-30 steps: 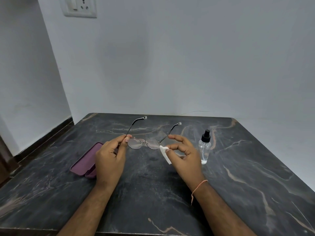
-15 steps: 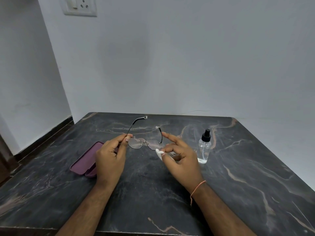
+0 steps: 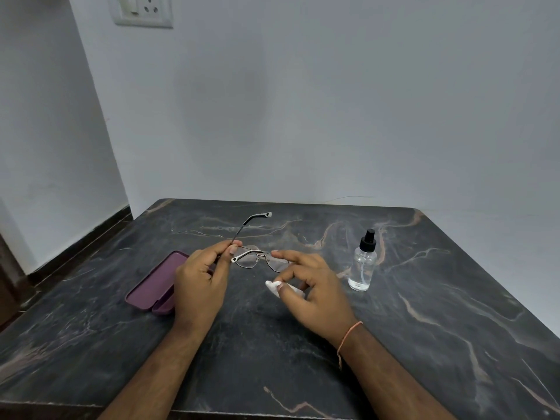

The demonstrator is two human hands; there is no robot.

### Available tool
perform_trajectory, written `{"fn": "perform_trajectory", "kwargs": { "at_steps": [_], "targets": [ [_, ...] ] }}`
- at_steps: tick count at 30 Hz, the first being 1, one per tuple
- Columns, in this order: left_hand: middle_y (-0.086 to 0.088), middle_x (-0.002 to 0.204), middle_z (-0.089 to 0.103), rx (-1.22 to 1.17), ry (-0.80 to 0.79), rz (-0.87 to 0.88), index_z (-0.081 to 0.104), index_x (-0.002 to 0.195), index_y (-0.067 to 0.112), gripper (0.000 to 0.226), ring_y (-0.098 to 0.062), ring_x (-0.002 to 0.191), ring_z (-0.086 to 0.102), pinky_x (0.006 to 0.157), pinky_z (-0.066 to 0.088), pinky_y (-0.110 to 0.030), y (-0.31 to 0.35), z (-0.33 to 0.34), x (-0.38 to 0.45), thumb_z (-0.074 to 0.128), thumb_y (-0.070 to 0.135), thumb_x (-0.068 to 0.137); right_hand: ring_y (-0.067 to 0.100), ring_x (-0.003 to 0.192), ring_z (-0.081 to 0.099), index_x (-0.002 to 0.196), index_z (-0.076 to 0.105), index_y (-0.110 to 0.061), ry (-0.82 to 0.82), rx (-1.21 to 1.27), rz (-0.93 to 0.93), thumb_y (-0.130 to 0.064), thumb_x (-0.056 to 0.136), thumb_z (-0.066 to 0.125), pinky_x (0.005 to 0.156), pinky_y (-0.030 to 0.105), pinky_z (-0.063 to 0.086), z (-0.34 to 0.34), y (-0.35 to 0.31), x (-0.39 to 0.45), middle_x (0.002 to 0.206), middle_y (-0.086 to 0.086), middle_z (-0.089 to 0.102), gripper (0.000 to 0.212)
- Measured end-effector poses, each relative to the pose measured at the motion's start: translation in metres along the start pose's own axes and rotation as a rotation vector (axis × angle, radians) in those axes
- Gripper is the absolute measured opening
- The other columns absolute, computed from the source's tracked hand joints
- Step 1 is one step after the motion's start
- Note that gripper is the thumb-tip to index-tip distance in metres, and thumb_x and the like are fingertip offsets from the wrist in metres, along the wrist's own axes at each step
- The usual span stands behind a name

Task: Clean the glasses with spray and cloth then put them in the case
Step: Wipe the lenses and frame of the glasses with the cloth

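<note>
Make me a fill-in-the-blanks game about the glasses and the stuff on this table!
1. The spray bottle has a ____ cap.
2. The purple case lies with its lid ____.
3. The small white cloth is held in the ____ hand.
4. On the glasses, which the left hand pinches, one arm is folded in and the other sticks ____.

Missing words: black; open; right; out
</note>
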State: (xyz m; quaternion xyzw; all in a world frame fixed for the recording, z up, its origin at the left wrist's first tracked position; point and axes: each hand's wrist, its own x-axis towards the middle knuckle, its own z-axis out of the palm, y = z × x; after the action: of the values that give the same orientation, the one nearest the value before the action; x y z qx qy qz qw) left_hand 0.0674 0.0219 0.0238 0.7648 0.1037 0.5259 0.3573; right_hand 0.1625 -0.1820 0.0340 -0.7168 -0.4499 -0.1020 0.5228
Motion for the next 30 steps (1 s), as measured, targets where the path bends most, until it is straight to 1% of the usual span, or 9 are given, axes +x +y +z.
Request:
{"fn": "perform_trajectory", "kwargs": {
  "at_steps": [3,5,7,9,11,13,16,23,30],
  "targets": [
    [0.017,0.111,0.081,0.002,0.003,-0.007,0.084,0.122,0.021,0.031,-0.010,0.098,0.077,0.081,0.063,-0.025,-0.001,0.001,0.000,0.067,0.038,0.103,0.013,0.129,0.060,0.085,0.075,-0.027,0.036,0.039,0.011,-0.019,0.089,0.069,0.101,0.032,0.049,0.001,0.005,0.003,0.132,-0.023,0.070,0.010],
    [0.015,0.111,0.082,-0.021,0.015,-0.020,0.084,0.122,0.020,0.031,-0.009,0.100,0.078,0.084,0.062,-0.022,-0.001,0.001,0.000,0.067,0.038,0.103,0.014,0.127,0.062,0.085,0.071,-0.019,0.106,0.167,0.085,-0.013,0.090,0.063,0.102,0.031,0.048,0.002,0.009,0.007,0.128,-0.015,0.071,0.011],
    [0.015,0.112,0.083,-0.046,0.022,-0.033,0.084,0.121,0.020,0.031,-0.007,0.103,0.078,0.087,0.061,-0.020,-0.001,0.001,0.000,0.067,0.038,0.103,0.011,0.124,0.063,0.085,0.067,-0.015,0.186,0.350,0.227,-0.014,0.090,0.057,0.099,0.030,0.048,0.001,0.013,0.011,0.127,-0.009,0.071,0.011],
    [0.017,0.112,0.082,-0.059,0.027,-0.052,0.084,0.121,0.021,0.032,-0.006,0.104,0.078,0.087,0.060,-0.018,0.000,0.001,-0.001,0.066,0.040,0.103,0.016,0.118,0.065,0.092,0.070,-0.016,0.244,0.521,0.418,-0.018,0.092,0.056,0.093,0.039,0.053,-0.003,0.014,0.013,0.131,-0.005,0.070,0.015],
    [0.018,0.112,0.082,-0.073,0.037,-0.074,0.084,0.121,0.024,0.029,-0.005,0.104,0.078,0.086,0.059,-0.014,0.000,0.001,-0.001,0.066,0.039,0.104,0.021,0.105,0.066,0.105,0.074,-0.016,0.245,0.653,0.629,-0.013,0.100,0.055,0.086,0.048,0.059,-0.006,0.014,0.015,0.129,0.003,0.071,0.021],
    [0.017,0.112,0.082,-0.085,0.042,-0.087,0.083,0.121,0.025,0.026,-0.004,0.105,0.078,0.087,0.058,-0.013,-0.001,0.001,-0.001,0.067,0.037,0.104,0.027,0.101,0.068,0.114,0.072,-0.011,0.185,0.767,0.749,-0.008,0.106,0.048,0.091,0.055,0.060,-0.008,0.007,0.015,0.123,0.010,0.073,0.026],
    [0.016,0.113,0.082,-0.068,0.033,-0.077,0.082,0.122,0.026,0.025,0.000,0.106,0.078,0.088,0.061,-0.016,0.000,0.001,-0.002,0.068,0.035,0.104,0.032,0.101,0.074,0.113,0.067,-0.007,0.121,0.873,0.755,-0.008,0.109,0.043,0.091,0.055,0.061,-0.009,0.001,0.013,0.127,0.008,0.077,0.024],
    [0.021,0.116,0.080,-0.013,-0.068,-0.003,0.080,0.132,0.023,0.029,-0.004,0.105,0.079,0.088,0.066,-0.031,0.001,0.003,-0.003,0.076,0.024,0.103,0.032,0.103,0.075,0.122,0.063,0.000,0.178,0.879,0.716,-0.011,0.110,0.043,0.091,0.053,0.061,-0.012,0.004,0.014,0.131,0.004,0.077,0.026],
    [0.013,0.125,0.081,0.032,-0.181,0.057,0.081,0.131,0.024,0.028,0.001,0.118,0.075,0.099,0.065,-0.036,-0.004,0.002,-0.004,0.076,0.019,0.104,0.043,0.126,0.067,0.129,0.059,0.004,0.218,0.861,0.711,-0.013,0.109,0.044,0.100,0.062,0.056,-0.015,0.007,0.016,0.136,-0.006,0.074,0.031]
  ]
}}
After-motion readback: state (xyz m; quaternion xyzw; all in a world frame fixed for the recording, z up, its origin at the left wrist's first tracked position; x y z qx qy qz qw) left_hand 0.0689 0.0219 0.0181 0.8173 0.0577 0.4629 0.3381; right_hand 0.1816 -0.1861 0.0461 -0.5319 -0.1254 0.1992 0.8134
